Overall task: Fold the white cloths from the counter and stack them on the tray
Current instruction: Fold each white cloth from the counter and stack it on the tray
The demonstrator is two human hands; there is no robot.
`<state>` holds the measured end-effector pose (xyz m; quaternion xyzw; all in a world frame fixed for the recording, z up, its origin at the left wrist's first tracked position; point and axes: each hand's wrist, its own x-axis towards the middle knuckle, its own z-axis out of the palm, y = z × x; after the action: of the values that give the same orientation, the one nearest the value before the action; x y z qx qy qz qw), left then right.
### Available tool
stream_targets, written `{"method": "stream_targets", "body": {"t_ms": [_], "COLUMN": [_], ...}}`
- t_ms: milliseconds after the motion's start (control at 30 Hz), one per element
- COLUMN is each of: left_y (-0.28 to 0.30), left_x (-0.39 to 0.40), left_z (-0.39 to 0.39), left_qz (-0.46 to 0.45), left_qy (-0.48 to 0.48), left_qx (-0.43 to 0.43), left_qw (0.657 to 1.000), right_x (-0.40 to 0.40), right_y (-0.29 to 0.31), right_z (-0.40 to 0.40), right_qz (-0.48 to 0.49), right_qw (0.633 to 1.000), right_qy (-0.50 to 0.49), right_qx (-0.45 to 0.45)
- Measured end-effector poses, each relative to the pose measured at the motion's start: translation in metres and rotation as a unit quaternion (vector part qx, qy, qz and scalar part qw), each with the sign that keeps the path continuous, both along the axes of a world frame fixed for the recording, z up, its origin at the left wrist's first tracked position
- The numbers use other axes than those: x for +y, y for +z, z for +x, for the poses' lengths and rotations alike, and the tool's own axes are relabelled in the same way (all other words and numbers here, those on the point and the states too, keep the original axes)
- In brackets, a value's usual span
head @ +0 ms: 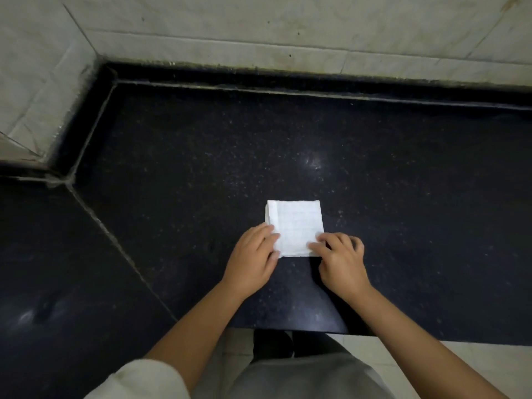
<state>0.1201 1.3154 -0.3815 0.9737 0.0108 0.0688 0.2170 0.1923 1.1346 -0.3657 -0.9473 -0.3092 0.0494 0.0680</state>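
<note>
White cloth (295, 226) lies folded on the counter (172, 168), left hand (253, 254) and right hand (341, 259) each with a curled-finger grip on a near corner.

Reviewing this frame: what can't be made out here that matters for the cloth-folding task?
- Tray: nowhere in the head view; it must lie outside the frame.
- Other cloths to fold: none visible; only one folded white cloth lies on the black counter.
- Near corners of the cloth: covered by the left hand and right hand.
- Number of folded layers: too fine to count; only a doubled left edge shows.
</note>
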Motion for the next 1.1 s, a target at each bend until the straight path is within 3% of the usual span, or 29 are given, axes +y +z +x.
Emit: {"method": "stream_targets", "body": {"t_ms": [100, 233, 500, 600, 767, 1100], "left_y": [0.0, 0.003, 0.021, 0.042, 0.085, 0.17], "left_x": [-0.008, -0.016, -0.071, -0.13, -0.267, -0.588], "left_z": [0.008, 0.017, 0.043, 0.068, 0.102, 0.134], "left_qz": [0.051, 0.105, 0.142, 0.141, 0.145, 0.071], "left_qy": [-0.065, -0.07, -0.091, -0.157, -0.288, -0.45], "left_qx": [0.036, 0.069, 0.073, 0.087, 0.029, 0.058], "left_qw": [0.996, 0.99, 0.983, 0.974, 0.946, 0.888], "right_x": [0.001, 0.0, -0.05, -0.118, -0.28, -0.595], "right_y": [0.006, 0.008, 0.049, 0.07, 0.111, 0.186], "right_z": [0.006, 0.019, 0.035, 0.037, 0.026, -0.017], "right_qz": [-0.02, -0.018, 0.17, 0.199, 0.225, 0.128], "right_qw": [1.0, 0.996, 0.96, 0.94, 0.923, 0.931], "right_qy": [0.005, 0.019, -0.131, -0.2, -0.264, -0.333], "right_qx": [0.013, 0.088, 0.178, 0.189, 0.17, 0.076]}}
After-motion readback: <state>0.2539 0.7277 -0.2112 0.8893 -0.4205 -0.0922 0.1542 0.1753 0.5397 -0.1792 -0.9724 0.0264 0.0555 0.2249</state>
